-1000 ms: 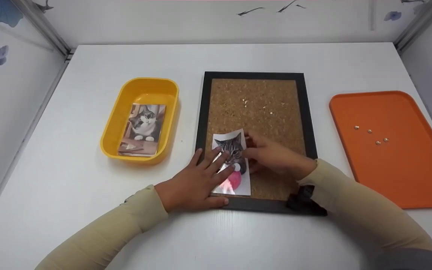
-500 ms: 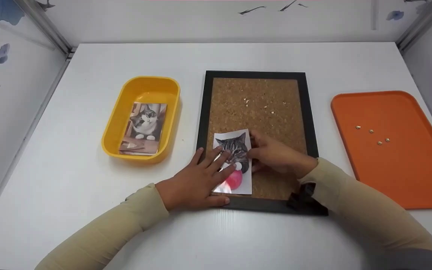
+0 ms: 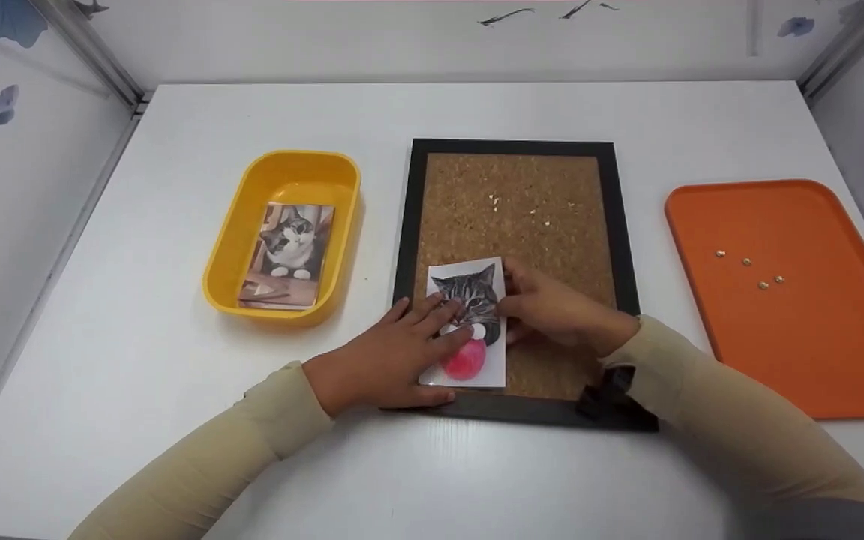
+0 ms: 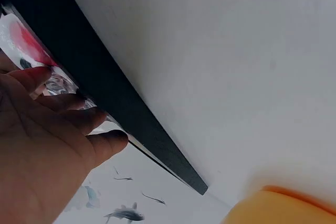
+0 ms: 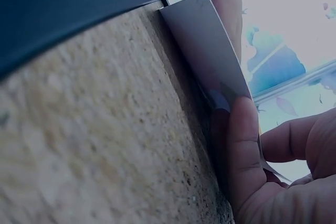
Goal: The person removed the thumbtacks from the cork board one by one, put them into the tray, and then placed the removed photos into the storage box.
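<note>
A photo print (image 3: 465, 361) of a tabby cat with a pink ball lies at the lower left of the black-framed corkboard (image 3: 507, 180). My left hand (image 3: 383, 360) rests on the photo's left part with fingers spread, its thumb on the board's bottom frame. At the photo's right edge, my right hand (image 3: 552, 306) pinches it between thumb and fingers. The right wrist view shows that edge of the photo (image 5: 210, 51) raised off the cork (image 5: 105, 124), with fingers (image 5: 244, 150) beneath. In the left wrist view, the left hand's fingers reach over the black frame (image 4: 115, 87).
A yellow tub (image 3: 222, 281) at the left holds another cat photo (image 3: 293, 255). On the orange tray (image 3: 807, 360) at the right lie several small metallic pins (image 3: 747, 262). Patterned panels (image 3: 417, 45) stand behind and beside the white table (image 3: 289, 120).
The photo's right edge has shifted slightly right with my right hand, and more of the picture shows. My left hand stays on the photo, and the glare on it has faded.
</note>
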The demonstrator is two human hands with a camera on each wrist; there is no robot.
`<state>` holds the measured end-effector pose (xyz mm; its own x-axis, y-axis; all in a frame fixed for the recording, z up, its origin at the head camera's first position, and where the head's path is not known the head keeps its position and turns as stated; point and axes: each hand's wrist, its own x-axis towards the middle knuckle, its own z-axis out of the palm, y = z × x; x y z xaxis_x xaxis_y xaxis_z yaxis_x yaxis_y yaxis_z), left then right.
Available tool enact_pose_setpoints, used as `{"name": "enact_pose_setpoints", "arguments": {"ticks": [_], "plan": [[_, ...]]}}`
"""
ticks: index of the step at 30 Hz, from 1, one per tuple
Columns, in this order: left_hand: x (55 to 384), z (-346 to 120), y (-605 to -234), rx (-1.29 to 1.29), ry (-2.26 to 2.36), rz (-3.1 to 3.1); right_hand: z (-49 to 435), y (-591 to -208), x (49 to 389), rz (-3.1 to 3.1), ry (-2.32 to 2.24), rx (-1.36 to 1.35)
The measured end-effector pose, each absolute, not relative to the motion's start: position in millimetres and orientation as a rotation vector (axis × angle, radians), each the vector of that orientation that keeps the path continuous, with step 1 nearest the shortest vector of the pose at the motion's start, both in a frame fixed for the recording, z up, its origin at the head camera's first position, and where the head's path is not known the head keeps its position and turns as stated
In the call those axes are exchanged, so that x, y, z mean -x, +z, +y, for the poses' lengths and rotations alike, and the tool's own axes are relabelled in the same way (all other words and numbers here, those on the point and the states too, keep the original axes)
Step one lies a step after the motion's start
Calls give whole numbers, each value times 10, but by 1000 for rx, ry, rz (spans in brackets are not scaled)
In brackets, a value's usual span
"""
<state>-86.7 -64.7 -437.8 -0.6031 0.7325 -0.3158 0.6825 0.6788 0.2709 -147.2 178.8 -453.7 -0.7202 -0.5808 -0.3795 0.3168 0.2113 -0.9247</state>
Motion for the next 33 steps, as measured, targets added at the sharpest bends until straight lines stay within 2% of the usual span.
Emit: {"name": "enact_pose_setpoints", "arguments": {"ticks": [13, 27, 33], "plan": [[798, -878, -4109, -1048, 279, 2628, 1804, -4556, 1484, 1731, -1638, 212], [660, -1620, -3830, -960, 615, 3131, 1807, -4542, 1490, 1719, -1617, 224], [778, -2025, -3882, -753, 667, 3290, 1805, -4556, 1489, 1712, -1624, 232]]}}
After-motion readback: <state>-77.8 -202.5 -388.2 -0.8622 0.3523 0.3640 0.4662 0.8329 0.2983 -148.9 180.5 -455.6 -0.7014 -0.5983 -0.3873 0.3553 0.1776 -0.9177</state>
